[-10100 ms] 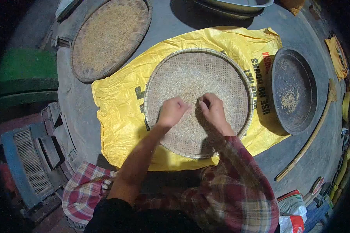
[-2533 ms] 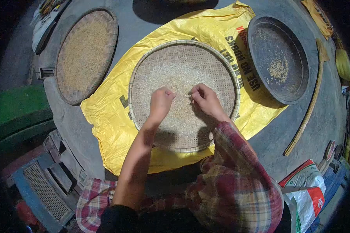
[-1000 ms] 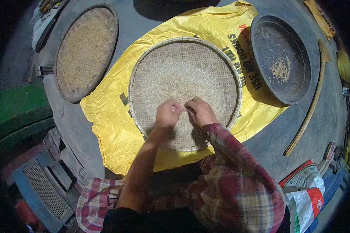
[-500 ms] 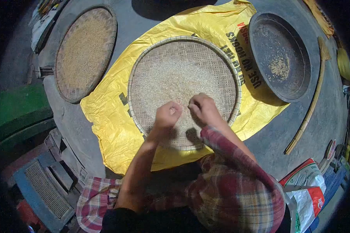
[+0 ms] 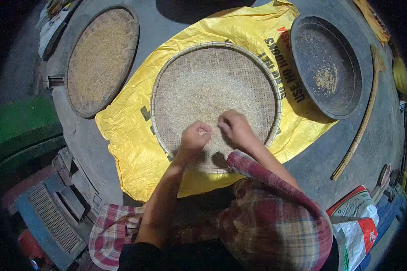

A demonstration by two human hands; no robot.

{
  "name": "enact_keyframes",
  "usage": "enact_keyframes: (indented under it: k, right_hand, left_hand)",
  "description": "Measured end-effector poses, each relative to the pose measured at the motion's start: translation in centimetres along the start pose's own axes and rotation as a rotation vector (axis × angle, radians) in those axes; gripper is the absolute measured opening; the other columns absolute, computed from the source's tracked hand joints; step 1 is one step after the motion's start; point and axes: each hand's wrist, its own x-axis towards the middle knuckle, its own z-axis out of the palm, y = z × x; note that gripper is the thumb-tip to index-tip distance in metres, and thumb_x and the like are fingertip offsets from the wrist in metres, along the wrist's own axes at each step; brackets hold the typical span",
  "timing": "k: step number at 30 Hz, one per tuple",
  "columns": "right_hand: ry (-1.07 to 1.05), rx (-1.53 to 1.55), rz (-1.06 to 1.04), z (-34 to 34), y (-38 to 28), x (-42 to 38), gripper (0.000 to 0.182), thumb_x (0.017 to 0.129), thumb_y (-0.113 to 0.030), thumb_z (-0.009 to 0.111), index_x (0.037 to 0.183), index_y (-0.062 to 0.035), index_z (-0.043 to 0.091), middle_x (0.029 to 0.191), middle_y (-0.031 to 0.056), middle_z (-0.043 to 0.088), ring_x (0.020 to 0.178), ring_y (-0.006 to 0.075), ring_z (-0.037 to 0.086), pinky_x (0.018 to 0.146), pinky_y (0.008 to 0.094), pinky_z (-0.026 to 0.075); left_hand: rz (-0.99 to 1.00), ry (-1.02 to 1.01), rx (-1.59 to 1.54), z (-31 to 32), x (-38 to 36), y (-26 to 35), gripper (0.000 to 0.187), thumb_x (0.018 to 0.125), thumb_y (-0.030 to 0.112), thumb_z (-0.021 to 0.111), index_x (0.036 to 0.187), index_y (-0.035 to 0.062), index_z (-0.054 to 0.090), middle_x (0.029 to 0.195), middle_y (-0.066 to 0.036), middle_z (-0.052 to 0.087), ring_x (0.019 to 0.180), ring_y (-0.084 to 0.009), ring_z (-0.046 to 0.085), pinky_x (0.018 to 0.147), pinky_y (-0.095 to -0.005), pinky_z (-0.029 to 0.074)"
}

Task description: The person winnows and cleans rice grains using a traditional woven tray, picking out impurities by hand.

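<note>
A round woven bamboo tray holds a spread layer of pale grains that look like rice. Over the near part of the layer, my left hand is curled closed, and its fingers hide whatever is inside. Just right of it, my right hand has thumb and fingers drawn together in a pinch close above the grains. Anything between those fingertips is too small to make out. The two hands are close but apart.
Under the tray lies a yellow plastic sack. A second woven tray with golden grain is at left. A dark basin with some grains stands at right, beside a stick broom. Printed bags sit lower right.
My right hand's fingers have moved slightly over the grains. The left hand stays curled in nearly the same spot, and the whole view has shifted a little.
</note>
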Motion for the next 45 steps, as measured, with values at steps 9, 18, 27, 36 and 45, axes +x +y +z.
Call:
enact_keyframes:
  k: [9, 18, 27, 36, 45]
  right_hand:
    - [0.035, 0.243, 0.216, -1.9, -1.0, -0.3, 0.007, 0.075, -0.004, 0.059, 0.079, -0.0022, 0.054, 0.070, 0.0128, 0.058, 0.066, 0.0215, 0.058, 0.060, 0.0310, 0.046]
    - [0.054, 0.257, 0.233, -1.7, -0.3, -0.3, 0.008, 0.077, -0.009, 0.059, 0.078, -0.0023, 0.055, 0.072, 0.0133, 0.059, 0.068, 0.0252, 0.059, 0.064, 0.0329, 0.047]
    - [0.071, 0.108, 0.145, -3.0, 0.1, 0.2, 0.011, 0.076, -0.002, 0.061, 0.087, -0.0027, 0.060, 0.075, 0.0091, 0.057, 0.065, 0.0176, 0.057, 0.061, 0.0316, 0.045]
    - [0.066, 0.331, 0.233, -3.5, 1.7, 0.1, 0.007, 0.075, -0.005, 0.062, 0.079, -0.0027, 0.057, 0.069, 0.0032, 0.054, 0.065, 0.0114, 0.051, 0.059, 0.0264, 0.041]
    - [0.125, 0.090, -0.017, -1.0, -0.1, 1.8, 0.015, 0.073, -0.008, 0.062, 0.084, -0.0005, 0.057, 0.077, 0.0162, 0.057, 0.073, 0.0334, 0.056, 0.068, 0.0391, 0.045]
  left_hand:
    - [0.011, 0.033, 0.332, 1.1, 2.1, 1.0, 0.016, 0.075, 0.012, 0.065, 0.082, -0.0008, 0.060, 0.076, -0.012, 0.062, 0.073, -0.0175, 0.059, 0.067, -0.0293, 0.047]
    - [-0.251, -0.074, -0.217, -1.3, 2.6, -0.1, 0.012, 0.074, 0.011, 0.064, 0.079, -0.0001, 0.061, 0.074, -0.013, 0.062, 0.068, -0.0168, 0.060, 0.065, -0.0279, 0.047]
    - [-0.016, -0.062, 0.324, 1.5, 4.1, 2.8, 0.015, 0.072, 0.014, 0.064, 0.079, 0.0011, 0.064, 0.075, -0.015, 0.064, 0.072, -0.0283, 0.063, 0.068, -0.0350, 0.049]
    - [0.052, 0.012, 0.404, 1.8, 6.4, 3.4, 0.015, 0.071, 0.013, 0.065, 0.078, -0.0005, 0.063, 0.077, -0.016, 0.063, 0.073, -0.0262, 0.062, 0.069, -0.0331, 0.048]
    - [0.024, 0.015, 0.197, 0.7, 3.0, 1.7, 0.018, 0.072, 0.014, 0.068, 0.082, 0.0000, 0.063, 0.080, -0.012, 0.064, 0.076, -0.0178, 0.060, 0.071, -0.0294, 0.047]
